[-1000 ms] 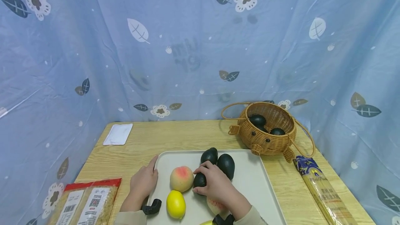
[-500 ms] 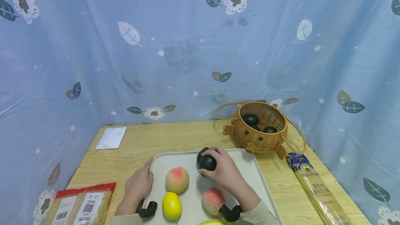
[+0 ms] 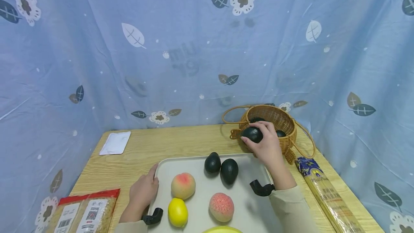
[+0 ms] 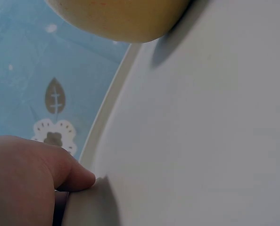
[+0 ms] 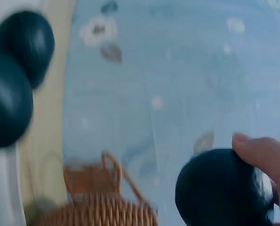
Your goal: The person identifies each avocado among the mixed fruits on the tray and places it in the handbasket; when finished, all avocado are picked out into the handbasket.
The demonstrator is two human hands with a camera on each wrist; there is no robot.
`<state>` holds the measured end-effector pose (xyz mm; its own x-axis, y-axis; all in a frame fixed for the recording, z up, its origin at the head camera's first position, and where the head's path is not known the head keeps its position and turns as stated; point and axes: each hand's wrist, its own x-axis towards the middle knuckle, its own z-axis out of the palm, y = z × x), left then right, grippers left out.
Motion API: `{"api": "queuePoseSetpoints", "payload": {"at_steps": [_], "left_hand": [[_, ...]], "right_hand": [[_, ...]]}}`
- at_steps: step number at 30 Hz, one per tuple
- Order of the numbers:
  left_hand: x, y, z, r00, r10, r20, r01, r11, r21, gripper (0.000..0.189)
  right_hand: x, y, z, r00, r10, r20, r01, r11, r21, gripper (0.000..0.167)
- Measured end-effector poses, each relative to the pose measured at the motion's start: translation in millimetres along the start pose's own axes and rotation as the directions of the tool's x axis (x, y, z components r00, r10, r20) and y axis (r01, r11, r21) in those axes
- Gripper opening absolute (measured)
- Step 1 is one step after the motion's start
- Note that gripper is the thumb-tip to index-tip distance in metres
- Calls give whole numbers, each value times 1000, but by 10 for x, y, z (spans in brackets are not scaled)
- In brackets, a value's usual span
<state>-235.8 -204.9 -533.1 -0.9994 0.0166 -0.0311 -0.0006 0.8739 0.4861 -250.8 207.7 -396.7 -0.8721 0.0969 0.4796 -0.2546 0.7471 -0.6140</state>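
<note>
My right hand [image 3: 270, 146] grips a dark avocado [image 3: 252, 134] between thumb and fingers, overlapping the front of the wicker basket [image 3: 290, 138] in the head view. In the right wrist view the same avocado [image 5: 218, 188] appears beyond the basket wall [image 5: 102, 214]. Dark avocados also lie inside the basket, partly hidden by the hand. Two more avocados, one left [image 3: 212, 163] and one right [image 3: 229, 171], sit side by side on the cream tray [image 3: 197, 204]. My left hand [image 3: 143, 191] holds the tray's left edge, its thumb [image 4: 76, 174] over the rim.
On the tray are a peach [image 3: 183, 186], a speckled pinkish peach [image 3: 221, 207], a lemon [image 3: 178, 213] and a yellow item [image 3: 223, 230] cut off below. A pasta packet [image 3: 330, 193] lies right, a grain bag [image 3: 88, 213] left, a white packet [image 3: 115, 143] back left.
My right hand has taken an avocado from the tray up and right to the basket's front, uncovering the two other avocados. The left hand stays at the tray edge.
</note>
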Motion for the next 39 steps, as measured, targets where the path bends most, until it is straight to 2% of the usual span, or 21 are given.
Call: {"api": "queuePoseSetpoints", "payload": {"at_steps": [5, 9, 14, 20, 29, 31, 33, 35, 37, 39], "left_hand": [[10, -15, 22, 1000, -19, 12, 19, 1000, 6, 58], [2, -27, 35, 999, -35, 21, 35, 999, 9, 58], [-12, -22, 45, 1000, -27, 11, 27, 1000, 13, 58], [-33, -18, 57, 999, -37, 27, 36, 999, 27, 58], [-19, 10, 50, 999, -24, 23, 23, 999, 38, 58], [-10, 17, 46, 1000, -18, 19, 18, 999, 29, 58], [-5, 19, 41, 1000, -12, 13, 11, 1000, 27, 58], [1, 14, 37, 1000, -8, 9, 8, 1000, 30, 58], [7, 10, 33, 1000, -8, 5, 8, 999, 38, 58], [13, 6, 32, 1000, -9, 3, 9, 999, 41, 58]], "right_hand": [[137, 293, -118, 993, 84, -83, -87, 996, -31, 48], [210, 428, -142, 982, 151, -118, -152, 988, -3, 47], [289, 484, -162, 973, 180, -145, -184, 983, -13, 48], [251, 508, -168, 955, 259, -144, -264, 964, -19, 49], [240, 538, -187, 953, 264, -145, -272, 962, -32, 55], [236, 529, -191, 959, 244, -146, -253, 967, -43, 55], [216, 501, -159, 970, 172, -175, -185, 980, -66, 52], [176, 454, -92, 978, 51, -200, -73, 992, -105, 45], [119, 394, 11, 975, -83, -204, 52, 986, -155, 38], [47, 320, 119, 972, -179, -154, 151, 973, -177, 34]]}}
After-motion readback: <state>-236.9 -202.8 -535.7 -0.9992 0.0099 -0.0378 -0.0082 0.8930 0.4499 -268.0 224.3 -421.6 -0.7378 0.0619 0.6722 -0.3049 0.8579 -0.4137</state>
